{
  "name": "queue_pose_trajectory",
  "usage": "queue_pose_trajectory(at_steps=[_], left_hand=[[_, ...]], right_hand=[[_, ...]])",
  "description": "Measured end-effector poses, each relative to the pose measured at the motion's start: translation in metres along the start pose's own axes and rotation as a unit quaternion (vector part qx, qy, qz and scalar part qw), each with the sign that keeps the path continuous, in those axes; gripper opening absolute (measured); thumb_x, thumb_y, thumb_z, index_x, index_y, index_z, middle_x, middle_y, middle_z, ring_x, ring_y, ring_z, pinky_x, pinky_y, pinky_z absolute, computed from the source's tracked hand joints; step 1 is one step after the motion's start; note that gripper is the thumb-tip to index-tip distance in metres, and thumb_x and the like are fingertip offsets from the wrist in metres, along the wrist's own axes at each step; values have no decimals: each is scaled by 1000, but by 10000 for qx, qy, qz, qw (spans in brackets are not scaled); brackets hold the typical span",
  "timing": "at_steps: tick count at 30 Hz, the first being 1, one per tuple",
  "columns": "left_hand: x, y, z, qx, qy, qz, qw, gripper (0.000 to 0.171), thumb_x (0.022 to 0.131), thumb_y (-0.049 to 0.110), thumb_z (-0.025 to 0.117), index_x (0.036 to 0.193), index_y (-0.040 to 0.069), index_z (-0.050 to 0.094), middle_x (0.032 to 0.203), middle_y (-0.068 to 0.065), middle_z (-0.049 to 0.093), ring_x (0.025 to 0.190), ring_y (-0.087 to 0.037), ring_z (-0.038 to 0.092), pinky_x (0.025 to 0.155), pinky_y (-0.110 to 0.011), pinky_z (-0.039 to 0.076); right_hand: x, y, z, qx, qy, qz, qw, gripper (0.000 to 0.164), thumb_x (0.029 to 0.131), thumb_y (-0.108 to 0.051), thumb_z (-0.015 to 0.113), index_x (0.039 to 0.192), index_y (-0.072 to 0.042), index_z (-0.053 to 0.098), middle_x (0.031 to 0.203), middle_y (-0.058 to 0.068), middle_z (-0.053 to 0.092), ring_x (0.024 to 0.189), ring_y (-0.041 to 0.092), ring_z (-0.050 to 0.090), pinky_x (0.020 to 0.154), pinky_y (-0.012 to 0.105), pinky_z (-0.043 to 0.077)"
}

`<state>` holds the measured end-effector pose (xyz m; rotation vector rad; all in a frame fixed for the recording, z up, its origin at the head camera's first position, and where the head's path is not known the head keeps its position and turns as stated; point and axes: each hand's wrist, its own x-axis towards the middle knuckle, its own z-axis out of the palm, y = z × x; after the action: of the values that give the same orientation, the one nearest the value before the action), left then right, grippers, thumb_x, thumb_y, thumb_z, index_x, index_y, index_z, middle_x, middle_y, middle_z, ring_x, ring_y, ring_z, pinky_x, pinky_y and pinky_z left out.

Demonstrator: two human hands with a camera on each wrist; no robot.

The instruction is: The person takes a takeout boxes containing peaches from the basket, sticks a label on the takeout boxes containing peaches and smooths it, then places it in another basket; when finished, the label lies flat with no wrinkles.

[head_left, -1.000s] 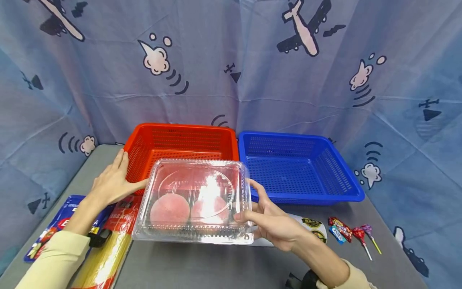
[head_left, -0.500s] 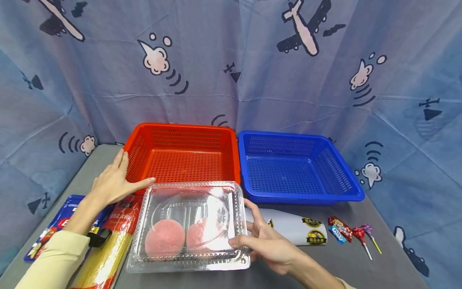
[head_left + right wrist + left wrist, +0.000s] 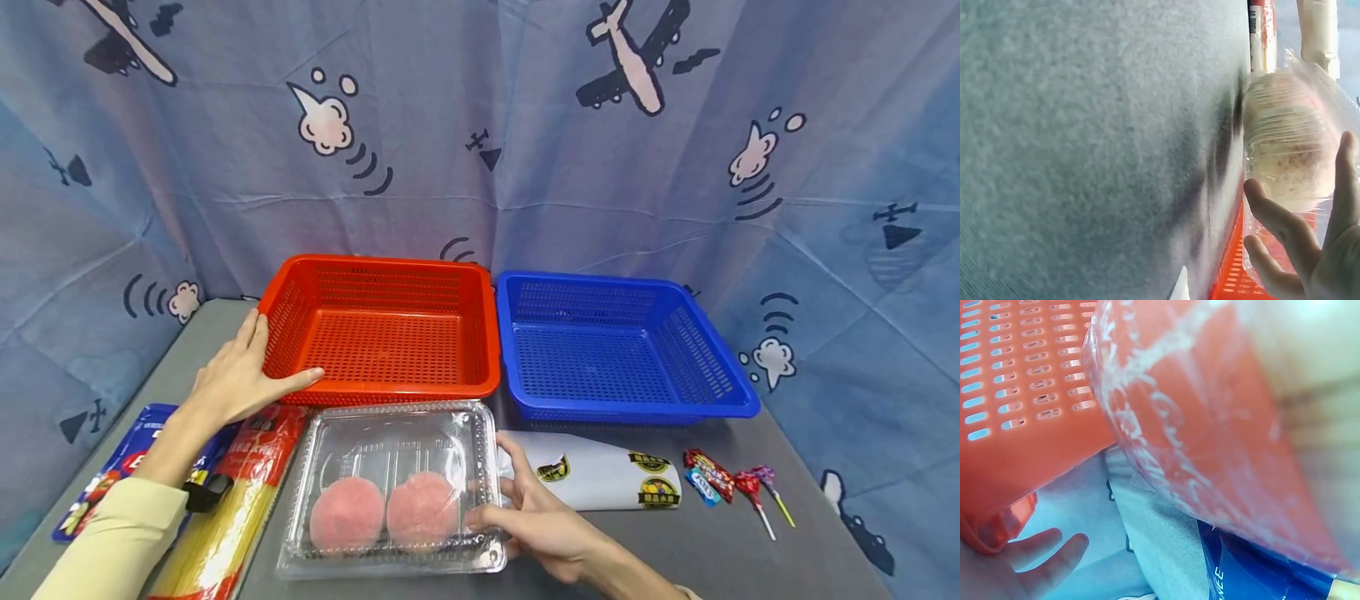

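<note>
A clear plastic clamshell box [image 3: 397, 425] with two pink, peach-like fruits [image 3: 347, 515] inside is at the front of the table, before the red basket [image 3: 423, 388]. My right hand [image 3: 536, 517] grips its right side, thumb on the lid and fingers at the side and below. In the right wrist view the box [image 3: 1288, 144] is near the grey tabletop; whether it touches is unclear. My left hand [image 3: 236, 379] rests against the red basket's left side, fingers extended at the rim and thumb stretched along the front. Its fingertips [image 3: 1072, 547] show by the basket in the left wrist view.
Under my left forearm lie a red-and-yellow spaghetti bag [image 3: 225, 517] and a blue pouch [image 3: 120, 450]. A blue basket [image 3: 637, 410] stands to the right. Before it lies a white label roll [image 3: 600, 475], with wrapped candies [image 3: 708, 475] and lollipops [image 3: 750, 487] farther right. A patterned curtain [image 3: 420, 125] hangs behind.
My right hand has brought the clamshell box down and toward me, uncovering the red basket's inside and front rim. The lid's glare has moved off the fruits. My left hand stays at the basket.
</note>
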<state>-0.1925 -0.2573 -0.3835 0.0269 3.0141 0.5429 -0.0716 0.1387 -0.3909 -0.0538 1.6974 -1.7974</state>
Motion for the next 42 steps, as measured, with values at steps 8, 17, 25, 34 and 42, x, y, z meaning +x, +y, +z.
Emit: queue_pose_trajectory(at_steps=[8,17,25,34,42], left_hand=[[1,-1,0,29,95,51,9999,134,81,89,50,162,-2,-7,172,-20,-12,144,-59,26,98,-80,37],[1,-3,3,-59,303,100,9995,132,82,85,55,162,-4,-2,171,-23,-9,141,-60,29,96,-79,39],[1,-3,6,-287,595,182,9977,129,82,80,62,162,-5,5,166,-28,11,138,-60,32,100,-76,38],[-1,-1,6,-159,667,118,9976,129,81,83,59,164,0,5,169,-23,13,145,-53,26,98,-79,35],[-11,5,10,-124,1428,731,9870,103,87,69,64,160,4,31,163,-26,28,145,-51,26,97,-72,32]], right_hand=[[4,5,-2,-120,197,109,9997,108,85,-10,69,161,-33,-3,156,45,16,103,23,62,60,25,50],[6,8,-2,87,178,103,9998,106,83,-5,65,159,-23,-6,137,27,44,89,19,69,65,29,61],[11,11,-4,96,277,234,9993,106,81,-5,64,160,-22,-6,133,24,42,92,21,65,68,31,62],[10,14,-10,-485,353,193,9980,101,87,-14,71,162,-18,3,155,42,17,109,28,60,88,48,60],[7,10,-22,-934,213,-215,9952,90,97,-26,71,163,-10,12,157,34,28,120,28,61,91,43,60]])
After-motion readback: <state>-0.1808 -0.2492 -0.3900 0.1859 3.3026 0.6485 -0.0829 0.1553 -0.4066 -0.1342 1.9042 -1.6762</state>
